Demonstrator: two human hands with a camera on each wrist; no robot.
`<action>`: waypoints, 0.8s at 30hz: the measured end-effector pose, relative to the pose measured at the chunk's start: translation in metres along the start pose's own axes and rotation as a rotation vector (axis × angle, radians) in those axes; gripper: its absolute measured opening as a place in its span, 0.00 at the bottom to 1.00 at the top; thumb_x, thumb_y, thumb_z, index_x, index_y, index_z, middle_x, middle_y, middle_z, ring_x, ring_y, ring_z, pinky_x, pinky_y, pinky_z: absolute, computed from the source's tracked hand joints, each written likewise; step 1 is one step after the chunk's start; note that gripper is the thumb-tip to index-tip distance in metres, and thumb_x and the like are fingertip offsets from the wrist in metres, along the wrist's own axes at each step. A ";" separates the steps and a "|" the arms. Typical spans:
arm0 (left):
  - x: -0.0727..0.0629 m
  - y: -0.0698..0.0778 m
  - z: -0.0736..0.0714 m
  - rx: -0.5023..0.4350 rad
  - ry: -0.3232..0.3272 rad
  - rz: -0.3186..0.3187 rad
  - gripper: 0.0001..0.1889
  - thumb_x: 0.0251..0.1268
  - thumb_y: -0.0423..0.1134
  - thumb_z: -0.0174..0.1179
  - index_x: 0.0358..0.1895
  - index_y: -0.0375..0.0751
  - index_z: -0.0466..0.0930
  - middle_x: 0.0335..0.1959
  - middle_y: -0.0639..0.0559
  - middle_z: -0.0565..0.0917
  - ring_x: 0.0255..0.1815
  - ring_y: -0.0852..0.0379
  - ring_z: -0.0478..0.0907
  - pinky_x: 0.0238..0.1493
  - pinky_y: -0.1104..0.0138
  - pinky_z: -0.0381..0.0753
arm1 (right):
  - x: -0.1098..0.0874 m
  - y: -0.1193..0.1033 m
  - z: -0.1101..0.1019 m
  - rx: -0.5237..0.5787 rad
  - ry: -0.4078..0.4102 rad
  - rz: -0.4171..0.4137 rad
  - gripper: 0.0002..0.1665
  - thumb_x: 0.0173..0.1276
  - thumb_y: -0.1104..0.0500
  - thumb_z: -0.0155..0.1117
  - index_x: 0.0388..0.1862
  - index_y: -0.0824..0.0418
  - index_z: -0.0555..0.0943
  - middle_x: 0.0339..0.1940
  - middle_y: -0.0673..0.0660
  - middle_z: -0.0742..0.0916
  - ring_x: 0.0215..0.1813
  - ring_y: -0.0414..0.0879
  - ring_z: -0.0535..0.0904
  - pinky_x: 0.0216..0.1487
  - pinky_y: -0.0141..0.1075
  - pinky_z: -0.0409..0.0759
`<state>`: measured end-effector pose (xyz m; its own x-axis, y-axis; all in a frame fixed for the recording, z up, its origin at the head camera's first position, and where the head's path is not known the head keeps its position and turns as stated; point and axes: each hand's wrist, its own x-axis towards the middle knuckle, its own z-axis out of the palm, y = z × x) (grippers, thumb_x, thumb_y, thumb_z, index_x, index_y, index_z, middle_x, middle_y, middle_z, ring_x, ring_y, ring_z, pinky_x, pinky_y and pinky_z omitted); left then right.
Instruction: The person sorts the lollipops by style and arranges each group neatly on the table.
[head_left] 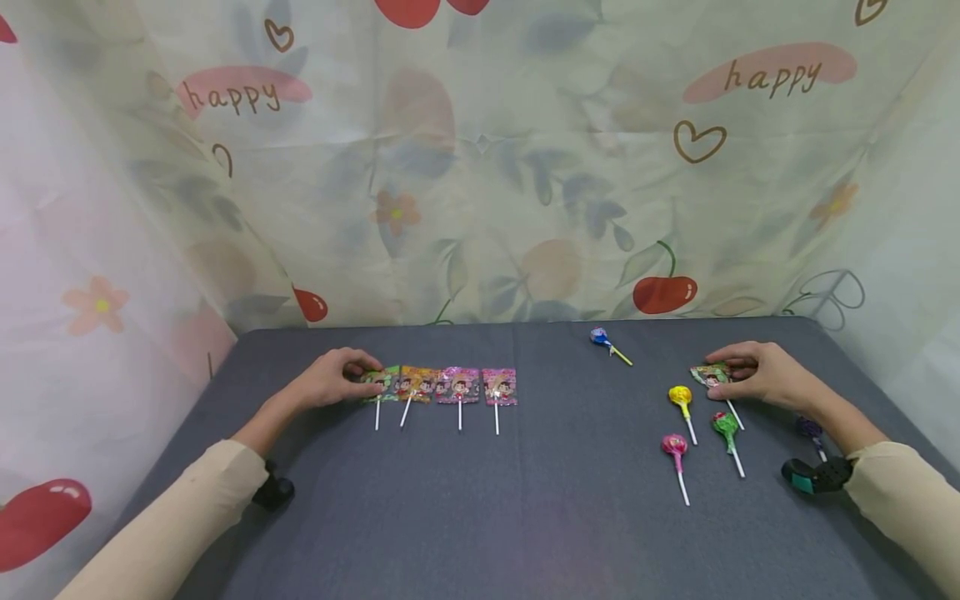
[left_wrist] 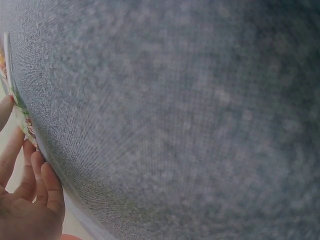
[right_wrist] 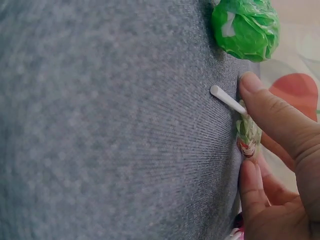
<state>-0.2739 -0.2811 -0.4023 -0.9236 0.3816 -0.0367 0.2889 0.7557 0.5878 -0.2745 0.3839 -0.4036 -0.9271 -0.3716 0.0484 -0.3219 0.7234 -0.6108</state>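
I see the left hand [head_left: 335, 377] pinching a flat, shiny green-wrapped lollipop [head_left: 385, 382] at left, the right hand's [head_left: 767, 377] fingers grasping a similar green packet lollipop [head_left: 708, 375] at right. Likely lining-up; next probably calls for lifting the latter leftward.

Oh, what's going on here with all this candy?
A person's left hand holds the flat green lollipop at the left end of a row of four lollipops on a gray table. The right hand holds a second flat green lollipop, off to the right. Near it are a yellow lollipop, a pink lollipop and a round green lollipop.
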 end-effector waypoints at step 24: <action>-0.001 0.001 0.000 -0.002 0.003 0.003 0.21 0.66 0.45 0.70 0.56 0.35 0.84 0.54 0.39 0.80 0.56 0.39 0.78 0.56 0.45 0.75 | -0.003 -0.005 -0.003 0.131 0.073 0.110 0.32 0.66 0.52 0.76 0.63 0.68 0.80 0.50 0.63 0.86 0.44 0.40 0.80 0.39 0.34 0.80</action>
<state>-0.2732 -0.2810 -0.4019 -0.9236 0.3819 -0.0327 0.2906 0.7535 0.5897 -0.2708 0.3827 -0.3983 -0.9685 -0.2474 0.0298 -0.1940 0.6737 -0.7130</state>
